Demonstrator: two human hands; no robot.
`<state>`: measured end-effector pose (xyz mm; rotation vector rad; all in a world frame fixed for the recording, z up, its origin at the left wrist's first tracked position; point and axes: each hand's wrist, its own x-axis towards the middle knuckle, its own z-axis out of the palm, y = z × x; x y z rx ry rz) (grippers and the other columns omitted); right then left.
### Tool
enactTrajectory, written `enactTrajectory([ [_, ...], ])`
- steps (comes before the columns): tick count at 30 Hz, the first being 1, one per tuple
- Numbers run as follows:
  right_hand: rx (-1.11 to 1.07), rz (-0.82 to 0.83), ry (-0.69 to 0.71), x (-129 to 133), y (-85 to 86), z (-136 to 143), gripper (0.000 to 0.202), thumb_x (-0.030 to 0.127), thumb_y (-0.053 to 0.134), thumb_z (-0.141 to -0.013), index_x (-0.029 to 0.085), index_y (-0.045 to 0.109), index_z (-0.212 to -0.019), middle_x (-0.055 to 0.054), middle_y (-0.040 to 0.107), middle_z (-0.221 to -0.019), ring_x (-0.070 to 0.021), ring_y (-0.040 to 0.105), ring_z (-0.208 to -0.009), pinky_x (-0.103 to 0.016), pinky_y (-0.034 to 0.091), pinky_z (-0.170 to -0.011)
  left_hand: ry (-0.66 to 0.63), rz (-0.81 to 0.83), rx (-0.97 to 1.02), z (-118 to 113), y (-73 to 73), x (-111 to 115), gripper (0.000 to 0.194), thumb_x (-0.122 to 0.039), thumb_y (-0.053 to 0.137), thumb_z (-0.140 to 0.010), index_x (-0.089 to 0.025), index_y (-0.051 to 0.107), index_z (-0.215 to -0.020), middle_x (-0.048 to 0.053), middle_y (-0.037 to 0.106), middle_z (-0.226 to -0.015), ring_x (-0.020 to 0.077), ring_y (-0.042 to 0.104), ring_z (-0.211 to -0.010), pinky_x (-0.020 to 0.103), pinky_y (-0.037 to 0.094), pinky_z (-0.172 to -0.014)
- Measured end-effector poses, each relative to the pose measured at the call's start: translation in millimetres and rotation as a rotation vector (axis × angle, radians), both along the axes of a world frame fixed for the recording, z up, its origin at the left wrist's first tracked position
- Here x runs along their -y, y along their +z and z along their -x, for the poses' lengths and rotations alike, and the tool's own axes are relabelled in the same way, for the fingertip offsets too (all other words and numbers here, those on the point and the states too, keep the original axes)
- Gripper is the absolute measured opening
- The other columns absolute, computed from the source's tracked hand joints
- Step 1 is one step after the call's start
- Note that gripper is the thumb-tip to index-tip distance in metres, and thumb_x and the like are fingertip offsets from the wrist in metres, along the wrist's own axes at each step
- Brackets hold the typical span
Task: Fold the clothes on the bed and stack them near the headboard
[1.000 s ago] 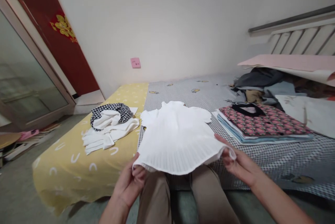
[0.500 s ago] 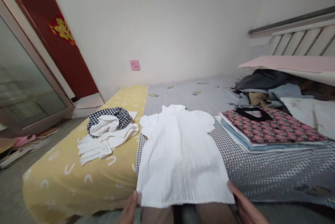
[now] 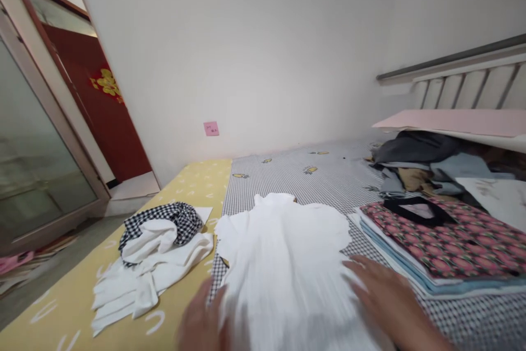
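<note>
Fingers of the right hand are slightly apart and lie along the right edge of a white, short-sleeved, finely creased cloth garment, while the left hand is at its lower left edge, too blurred to tell whether its fingers are spread, together or pinching. With one hand at each side, the cloth is probably being kept even and flat, though some soft creases run down its length. The garment lies front and centre, its collar toward the far side and its sleeves out to left and right, so its outline reads clearly. Near left, crumpled white cloth sits bunched with black-and-white checked cloth on a yellow bedcover with white curved marks, apart from the garment and seemingly set down loosely. Near right, a pink-and-black patterned garment with a black neckline tops a flat stack with light blue fabric beneath; the squared layers probably keep it compact and steady. Beneath the garment and stack is a grey checked sheet. Farther right, jumbled dark and grey clothes lie under a pink flat sheet, perhaps merely laid over them.
</note>
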<state>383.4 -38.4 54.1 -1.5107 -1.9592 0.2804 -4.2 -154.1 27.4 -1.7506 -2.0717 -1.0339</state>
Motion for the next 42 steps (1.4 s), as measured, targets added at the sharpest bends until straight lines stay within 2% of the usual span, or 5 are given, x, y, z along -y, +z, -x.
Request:
enactTrajectory([
  [6,0.213,0.027,0.190,-53.9,-25.3,159.9,0.052,0.031,0.045,-0.094,0.036,0.051,-0.145,0.000,0.043,-0.157,-0.0369,0.033,-0.148,-0.070,0.021,-0.116,-0.404,0.339,-0.291,-74.7,14.3,-142.3,0.054,-0.023,0.037,-0.099,-0.029,0.038,-0.152,0.009,0.036,-0.161,0.0280,0.032,-0.150,0.060,0.022,-0.123],
  [20,0.291,-0.192,0.150,-88.1,-132.5,163.4,0.068,0.030,0.049,-0.094,0.053,0.024,-0.153,0.008,0.037,-0.158,-0.0393,0.040,-0.143,-0.074,0.030,-0.109,0.313,0.300,-0.074,-15.3,34.0,-229.6,0.059,-0.010,0.026,-0.096,-0.019,0.038,-0.152,0.016,0.019,-0.166,0.0339,0.012,-0.155,0.071,0.015,-0.119],
  [24,0.335,-0.159,0.195,-92.0,-124.2,154.8,0.073,0.034,0.057,-0.091,0.051,0.023,-0.154,0.005,0.034,-0.159,-0.0411,0.040,-0.143,-0.070,0.032,-0.110,-0.322,0.242,-0.427,-42.3,18.6,-232.1,0.056,-0.019,0.034,-0.099,-0.038,0.037,-0.151,0.002,0.035,-0.162,0.0253,0.030,-0.151,0.058,0.023,-0.123],
  [34,0.374,0.072,-0.143,-201.7,-43.8,35.6,0.039,0.040,0.043,-0.098,0.030,0.068,-0.126,-0.008,0.065,-0.137,-0.0330,0.054,-0.128,-0.058,0.033,-0.106,0.014,0.290,-0.325,-36.4,-51.3,-245.1,0.050,-0.031,0.035,-0.099,-0.030,0.041,-0.149,0.004,0.034,-0.159,0.0306,0.035,-0.148,0.065,0.027,-0.119],
  [42,0.284,0.015,-0.331,-307.5,13.2,132.0,0.043,0.023,0.041,-0.096,0.025,0.056,-0.136,-0.013,0.054,-0.143,-0.0294,0.044,-0.131,-0.049,0.028,-0.104,0.023,0.169,-0.322,-40.1,-56.2,-243.4,0.051,-0.029,0.037,-0.098,-0.030,0.042,-0.149,0.003,0.039,-0.159,0.0304,0.038,-0.147,0.064,0.029,-0.118],
])
